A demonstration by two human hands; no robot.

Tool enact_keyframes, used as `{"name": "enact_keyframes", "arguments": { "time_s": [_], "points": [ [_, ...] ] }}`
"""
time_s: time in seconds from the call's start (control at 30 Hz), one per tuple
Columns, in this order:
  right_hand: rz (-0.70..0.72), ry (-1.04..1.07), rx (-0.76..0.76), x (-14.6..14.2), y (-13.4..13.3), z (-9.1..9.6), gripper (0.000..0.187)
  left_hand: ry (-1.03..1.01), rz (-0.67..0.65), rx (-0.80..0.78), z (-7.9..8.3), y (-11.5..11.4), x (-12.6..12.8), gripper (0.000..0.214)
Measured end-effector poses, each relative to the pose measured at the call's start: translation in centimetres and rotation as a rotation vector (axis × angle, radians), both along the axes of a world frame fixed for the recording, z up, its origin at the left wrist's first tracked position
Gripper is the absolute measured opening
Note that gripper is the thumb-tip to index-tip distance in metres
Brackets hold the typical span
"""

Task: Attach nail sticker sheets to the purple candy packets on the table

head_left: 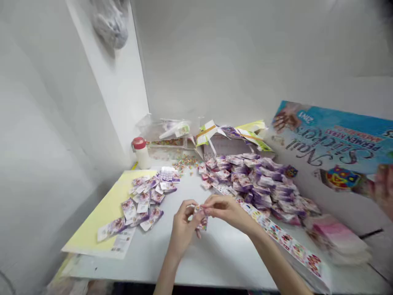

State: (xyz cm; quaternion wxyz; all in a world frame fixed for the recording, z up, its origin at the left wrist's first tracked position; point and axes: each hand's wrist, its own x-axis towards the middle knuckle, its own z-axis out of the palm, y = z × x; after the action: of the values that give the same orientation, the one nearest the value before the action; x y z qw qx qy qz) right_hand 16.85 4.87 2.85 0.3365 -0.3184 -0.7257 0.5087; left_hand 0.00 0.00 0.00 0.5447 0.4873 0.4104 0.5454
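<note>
Over the front middle of the table, my left hand point(182, 225) grips a small printed packet point(202, 223) between thumb and fingers. My right hand point(223, 209) is closed in a pinch at the packet's upper edge; anything smaller between those fingertips is too small to tell. To the right lies a big heap of similar purple-and-white packets point(245, 176). A looser group of packets point(143, 200) is spread out on the left. Beneath my right forearm runs a long strip of colourful stickers point(285, 239), slanting toward the front right corner.
Yellow sheets point(92, 229) cover the table's left side. Behind them stands a white bottle with a red lid point(140, 152). Tiny coloured pieces point(186, 162) lie scattered near opened boxes point(230, 137). A large nail-sticker box point(331, 143) and a pink-and-white stack point(340, 237) are at right.
</note>
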Motion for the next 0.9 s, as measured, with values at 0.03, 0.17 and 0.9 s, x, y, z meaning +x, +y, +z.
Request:
{"name": "enact_keyframes", "arguments": {
  "time_s": [0.03,0.17,0.9],
  "points": [
    [-0.011,-0.008,0.012,-0.2,0.5,-0.3,0.021,0.061,0.021,0.006,-0.2,0.1,0.0,0.033],
    [-0.211,-0.175,0.226,-0.7,3.9,-0.9,0.02,0.311,0.122,-0.005,-1.3,0.4,-0.3,0.051],
    [-0.608,-1.492,0.309,3.8,-0.2,-2.1,0.026,0.59,0.24,-0.078,-4.2,1.7,-2.7,0.053]
  ]
}}
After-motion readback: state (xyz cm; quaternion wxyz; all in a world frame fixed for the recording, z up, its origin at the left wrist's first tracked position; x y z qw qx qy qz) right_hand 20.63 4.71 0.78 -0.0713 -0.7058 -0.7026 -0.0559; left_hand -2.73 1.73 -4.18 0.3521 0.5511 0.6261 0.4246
